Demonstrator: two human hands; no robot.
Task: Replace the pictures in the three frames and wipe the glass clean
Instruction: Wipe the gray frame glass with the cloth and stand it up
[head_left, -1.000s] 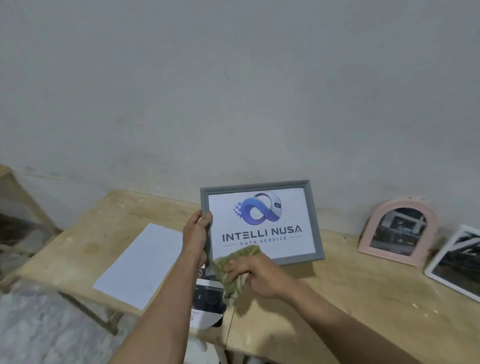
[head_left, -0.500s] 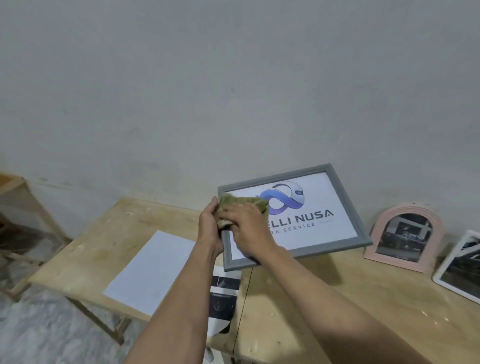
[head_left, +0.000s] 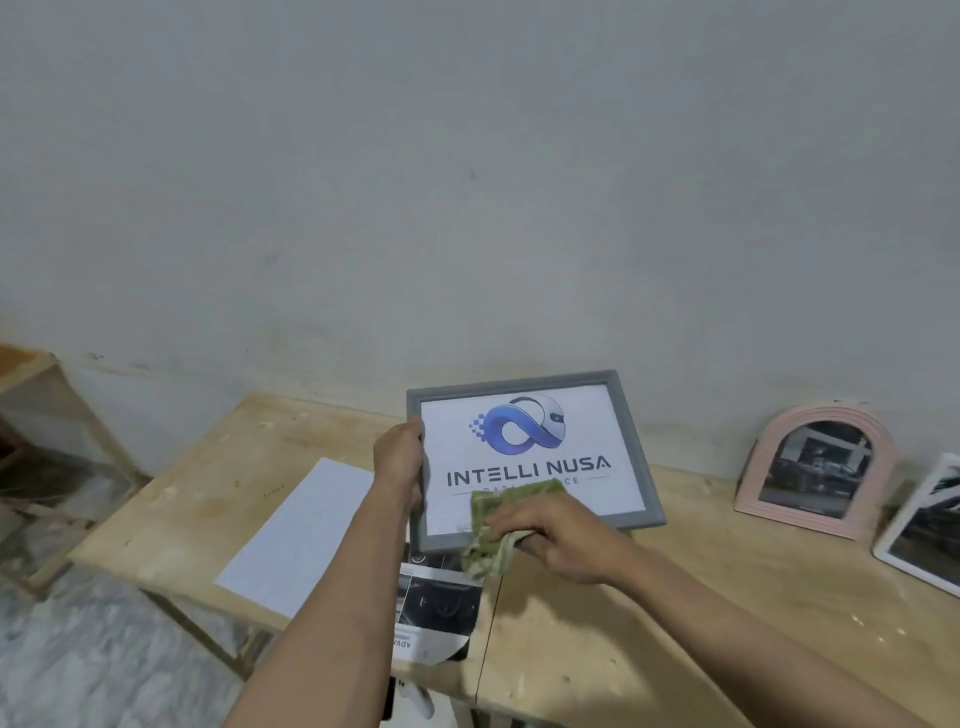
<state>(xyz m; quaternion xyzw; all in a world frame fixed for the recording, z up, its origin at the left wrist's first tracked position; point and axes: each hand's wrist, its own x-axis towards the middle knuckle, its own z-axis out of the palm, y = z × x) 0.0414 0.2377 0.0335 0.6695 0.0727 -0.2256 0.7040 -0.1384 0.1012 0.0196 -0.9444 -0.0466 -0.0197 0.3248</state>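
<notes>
A grey picture frame (head_left: 631, 415) with a blue-logo print reading INTELLI NUSA is held tilted above the wooden table (head_left: 727, 613). My left hand (head_left: 397, 457) grips the frame's left edge. My right hand (head_left: 550, 535) presses a crumpled green cloth (head_left: 493, 525) against the lower part of the glass, covering part of the small text. A pink arched frame (head_left: 818, 467) leans on the wall at the right, with a dark photo in it. A white frame (head_left: 919, 525) lies at the far right, cut off by the image edge.
A blank white sheet (head_left: 301, 535) lies on the table's left part. A dark printed picture (head_left: 441, 608) lies under the held frame near the front edge. A wooden shelf (head_left: 31, 384) stands at the far left. The grey wall runs close behind the table.
My right hand has swept the cloth from the glass's upper left corner down to its lower edge. The frame has turned back to face me more squarely.
</notes>
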